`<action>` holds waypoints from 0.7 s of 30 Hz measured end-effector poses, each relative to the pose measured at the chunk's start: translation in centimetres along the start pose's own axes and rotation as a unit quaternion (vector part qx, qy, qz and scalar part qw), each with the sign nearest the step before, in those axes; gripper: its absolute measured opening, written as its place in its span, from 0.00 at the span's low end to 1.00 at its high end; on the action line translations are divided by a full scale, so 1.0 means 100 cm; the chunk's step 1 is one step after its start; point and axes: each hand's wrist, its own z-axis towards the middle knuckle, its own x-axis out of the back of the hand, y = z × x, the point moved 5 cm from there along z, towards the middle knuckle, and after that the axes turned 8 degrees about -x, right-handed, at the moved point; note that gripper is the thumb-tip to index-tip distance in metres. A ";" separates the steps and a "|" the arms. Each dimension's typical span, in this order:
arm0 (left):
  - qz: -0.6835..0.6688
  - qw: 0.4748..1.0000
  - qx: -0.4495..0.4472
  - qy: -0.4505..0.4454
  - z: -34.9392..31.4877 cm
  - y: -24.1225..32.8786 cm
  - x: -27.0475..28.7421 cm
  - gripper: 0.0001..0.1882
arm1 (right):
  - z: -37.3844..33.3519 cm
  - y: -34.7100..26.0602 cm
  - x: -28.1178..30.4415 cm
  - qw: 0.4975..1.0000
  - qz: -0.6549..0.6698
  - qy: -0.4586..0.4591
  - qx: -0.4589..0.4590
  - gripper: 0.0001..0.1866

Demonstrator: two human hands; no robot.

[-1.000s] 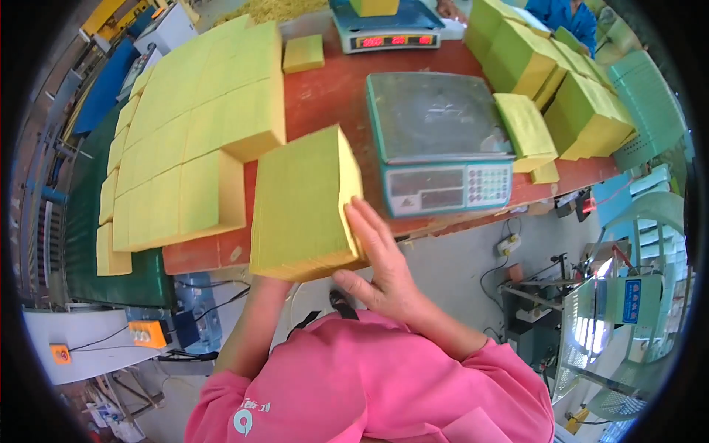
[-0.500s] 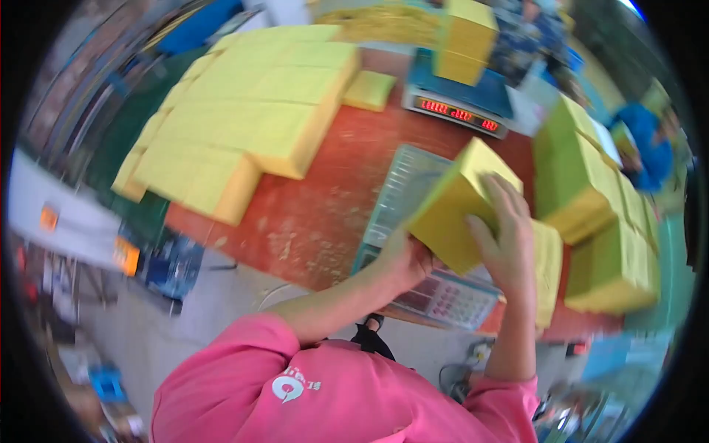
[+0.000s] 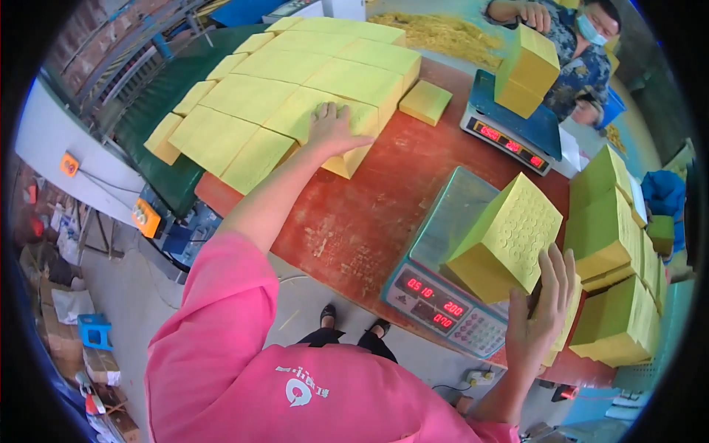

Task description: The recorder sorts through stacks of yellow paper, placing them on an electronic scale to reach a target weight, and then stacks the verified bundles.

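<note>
My left hand (image 3: 330, 134) reaches to the far left with fingers spread, resting on or just over a stack in the large array of yellow paper stacks (image 3: 288, 100). On the near scale (image 3: 450, 310) stands a tall stack of yellow paper (image 3: 509, 232) with round patterns pressed into its top face. Its red display is lit. Beside that stack's right side is my right hand (image 3: 545, 303), open, fingers stretched upward and thumb apart. Whether its fingertips touch the paper I cannot tell.
A second scale (image 3: 509, 122) at the far right bears another yellow stack (image 3: 526, 70). A co-worker in camouflage (image 3: 583, 74) is behind it. A thin yellow stack (image 3: 425, 102) lies beside the array. More stacks (image 3: 605, 221) line the red table's (image 3: 325, 244) right side.
The yellow paper stack, held between both hands before, now stands on the near scale. My left hand has let go and moved left to the array; my right hand has come off toward the right.
</note>
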 end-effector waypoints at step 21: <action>-0.509 0.856 0.063 0.058 -0.313 -0.114 0.025 0.38 | -0.063 -0.150 -0.229 0.882 0.277 -0.359 -0.130 0.30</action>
